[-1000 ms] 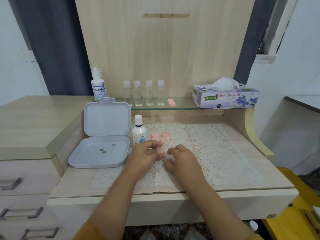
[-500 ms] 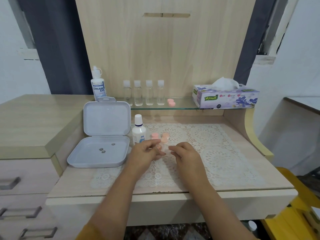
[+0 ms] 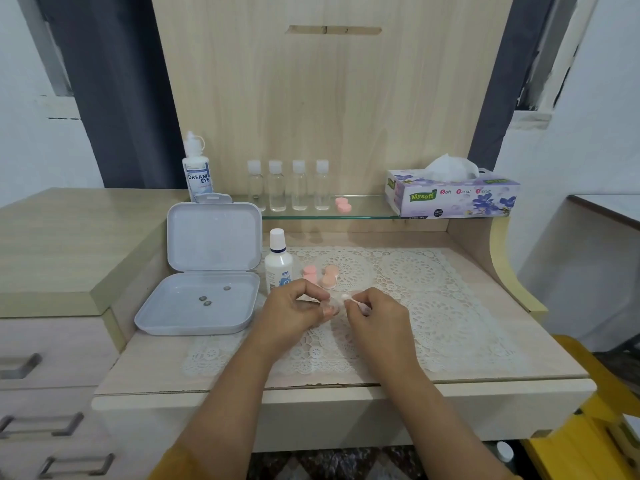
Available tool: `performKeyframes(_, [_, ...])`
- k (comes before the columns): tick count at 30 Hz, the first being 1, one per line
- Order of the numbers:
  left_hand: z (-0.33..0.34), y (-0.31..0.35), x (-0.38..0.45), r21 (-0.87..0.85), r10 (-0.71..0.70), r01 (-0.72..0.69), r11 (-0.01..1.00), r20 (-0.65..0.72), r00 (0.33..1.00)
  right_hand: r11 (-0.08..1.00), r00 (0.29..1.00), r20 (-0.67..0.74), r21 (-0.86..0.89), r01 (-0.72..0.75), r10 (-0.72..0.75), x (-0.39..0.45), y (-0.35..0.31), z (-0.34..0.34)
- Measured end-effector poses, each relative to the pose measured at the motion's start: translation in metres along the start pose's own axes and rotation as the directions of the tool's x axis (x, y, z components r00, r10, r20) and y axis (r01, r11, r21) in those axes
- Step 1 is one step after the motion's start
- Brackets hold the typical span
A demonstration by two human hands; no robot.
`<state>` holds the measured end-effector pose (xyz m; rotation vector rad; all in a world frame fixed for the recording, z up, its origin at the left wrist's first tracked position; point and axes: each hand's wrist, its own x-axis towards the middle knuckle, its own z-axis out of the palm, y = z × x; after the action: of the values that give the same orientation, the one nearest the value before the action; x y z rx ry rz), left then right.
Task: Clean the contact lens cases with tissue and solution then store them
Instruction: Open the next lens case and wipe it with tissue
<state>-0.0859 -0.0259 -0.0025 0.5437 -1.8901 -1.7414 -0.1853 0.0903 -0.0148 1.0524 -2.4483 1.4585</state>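
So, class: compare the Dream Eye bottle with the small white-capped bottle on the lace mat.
The Dream Eye bottle stands on the raised ledge behind the open case; the small bottle stands lower, on the lace mat. Dream Eye has a pointed nozzle, the small one a flat cap. Both are white and upright.

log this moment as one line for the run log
left hand: holds small clear piece | right hand: pinches tissue bit | pink cases: on mat | storage box: open

Bare forearms; mustard-yellow sleeve [image 3: 173, 462] edges, seemingly pushed up.
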Motion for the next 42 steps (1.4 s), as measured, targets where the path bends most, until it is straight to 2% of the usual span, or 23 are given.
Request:
performKeyframes(7, [-0.001, -0.001, 0.001, 0.019, -0.009, 0.01, 1.0, -0.012, 1.0, 0.946, 0.962, 0.057, -0.174, 0.274, -0.268, 0.006, 0.006, 0.006])
performKeyframes(10, [0.0, 0.0, 0.001, 0.019, -0.009, 0.01, 1.0, -0.025, 1.0, 0.919, 0.946, 0.058, -0.224, 0.324, -0.319, 0.005, 0.005, 0.009])
performKeyframes(12, [0.0, 0.001, 0.001, 0.056, 0.0, 0.002, 0.998, -0.022, 1.0, 0.921, 0.953, 0.017, -0.249, 0.299, -0.304, 0.004, 0.004, 0.009])
performKeyframes(17, [0.0, 0.001, 0.0, 0.044, -0.001, 0.001, 0.999, -0.006, 1.0, 0.975, 0.994, -0.023, -0.197, 0.1, -0.107, 0.001, 0.003, 0.007])
performKeyframes(21, [0.0, -0.002, 0.003, 0.051, 0.003, -0.001, 0.999, -0.034, 0.999, 0.967, 0.992, 0.023, -0.223, 0.125, -0.123, 0.002, 0.002, 0.007])
performKeyframes(24, [0.0, -0.001, 0.003, -0.003, 0.011, -0.011, 1.0, -0.066, 0.998, 0.984, 0.989, 0.051, -0.107, 0.144, -0.139, 0.003, 0.002, 0.003])
performKeyframes(27, [0.0, 0.001, 0.003, -0.057, 0.03, -0.035, 0.998, -0.094, 0.995, 0.986, 0.996, 0.088, 0.167, -0.003, -0.011, 0.003, -0.001, -0.008])
performKeyframes(30, [0.0, 0.0, 0.003, -0.052, 0.028, -0.034, 0.998, -0.105, 0.994, 0.889, 0.987, 0.036, 0.431, -0.154, 0.154, 0.005, -0.001, -0.014])
performKeyframes(32, [0.001, 0.001, 0.004, -0.054, 0.027, -0.033, 0.998, -0.095, 0.995, 0.878, 0.986, -0.012, 0.456, -0.144, 0.167, 0.006, 0.0, -0.013])
performKeyframes(34, [0.001, 0.001, 0.004, -0.06, 0.029, -0.033, 0.998, -0.057, 0.998, 0.924, 0.998, -0.03, 0.38, -0.036, 0.052, 0.005, 0.001, -0.009])
performKeyframes(36, [0.0, 0.001, 0.002, -0.019, 0.026, -0.026, 0.999, -0.008, 1.0, 0.963, 0.989, -0.022, 0.228, 0.145, -0.143, 0.003, 0.002, -0.002])
performKeyframes(38, [-0.002, 0.0, 0.002, 0.026, 0.021, -0.021, 0.999, 0.013, 1.0, 0.95, 0.955, -0.008, 0.098, 0.296, -0.297, 0.002, 0.003, 0.003])
performKeyframes(42, [-0.001, -0.001, 0.003, 0.053, 0.044, -0.042, 0.998, -0.022, 0.999, 0.883, 0.889, 0.023, -0.106, 0.458, -0.458, 0.001, 0.005, 0.01])
